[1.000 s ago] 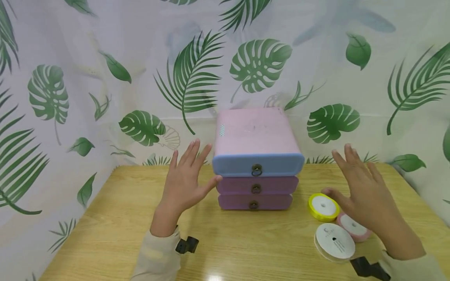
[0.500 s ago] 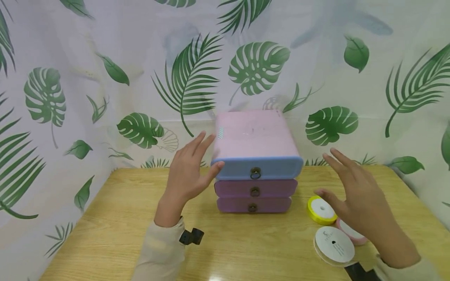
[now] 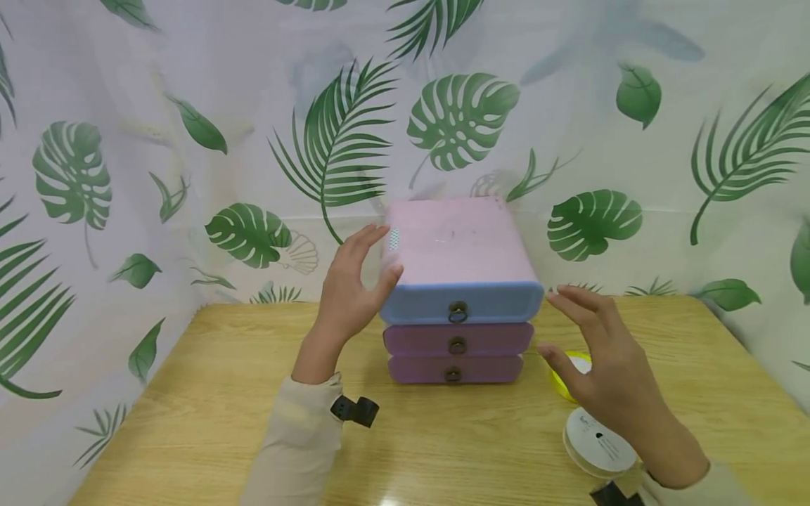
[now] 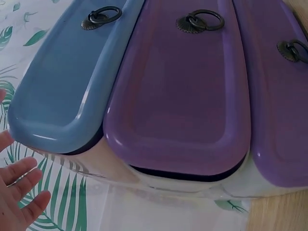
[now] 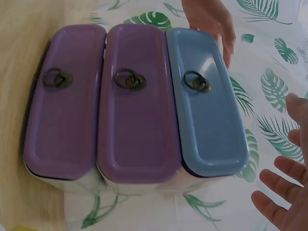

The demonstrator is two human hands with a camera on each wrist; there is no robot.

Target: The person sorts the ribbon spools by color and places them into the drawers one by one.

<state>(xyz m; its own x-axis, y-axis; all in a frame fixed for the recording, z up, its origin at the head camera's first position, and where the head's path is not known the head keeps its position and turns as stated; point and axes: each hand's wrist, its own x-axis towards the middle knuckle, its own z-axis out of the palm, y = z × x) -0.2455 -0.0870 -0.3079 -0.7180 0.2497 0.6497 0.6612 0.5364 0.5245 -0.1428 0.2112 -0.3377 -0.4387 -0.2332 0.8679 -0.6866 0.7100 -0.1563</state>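
Note:
A small drawer box with a pink top stands at the back of the table. Its top drawer is blue, and the two drawers below it, including the middle purple drawer, each carry a dark ring pull. My left hand is at the box's upper left edge, fingers extended and thumb by the blue front's corner. To the right of the box, my right hand hovers with spread, slightly bent fingers and holds nothing. In the right wrist view its fingers are apart from the blue drawer.
On the right of the wooden table, a white ribbon spool lies in front of a yellow ribbon spool, partly hidden by my right hand. A leaf-print cloth hangs behind the table.
My left hand has moved up and right to the box's upper left edge. My right hand has moved left toward the box, now covering the pink spool and part of the yellow one.

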